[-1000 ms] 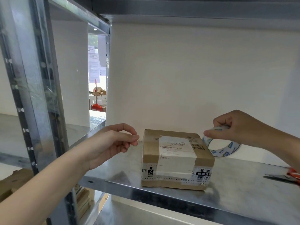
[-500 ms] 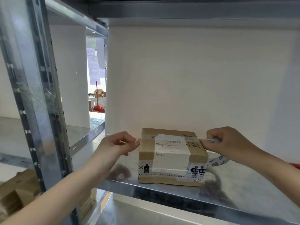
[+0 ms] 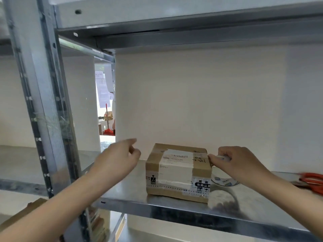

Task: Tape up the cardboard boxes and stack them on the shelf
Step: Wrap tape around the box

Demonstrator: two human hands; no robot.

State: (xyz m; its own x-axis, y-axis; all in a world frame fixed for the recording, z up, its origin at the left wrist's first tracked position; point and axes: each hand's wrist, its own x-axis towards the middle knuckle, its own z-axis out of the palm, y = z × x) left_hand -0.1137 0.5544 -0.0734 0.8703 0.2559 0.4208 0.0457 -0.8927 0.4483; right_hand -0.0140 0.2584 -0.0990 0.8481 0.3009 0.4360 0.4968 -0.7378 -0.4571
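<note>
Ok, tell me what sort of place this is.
Probably a storeroom or parcel-packing area: a metal shelf holds a taped, labelled cardboard box, with a tape roll and orange scissors beside it.

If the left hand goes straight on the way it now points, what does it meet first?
Probably the cardboard box, whose left side is just beyond the left hand. Depth is unclear, so the hand might instead pass behind it to the white wall.

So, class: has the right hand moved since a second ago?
Yes. The right hand came down and leftward to the right top edge of the cardboard box.
</note>
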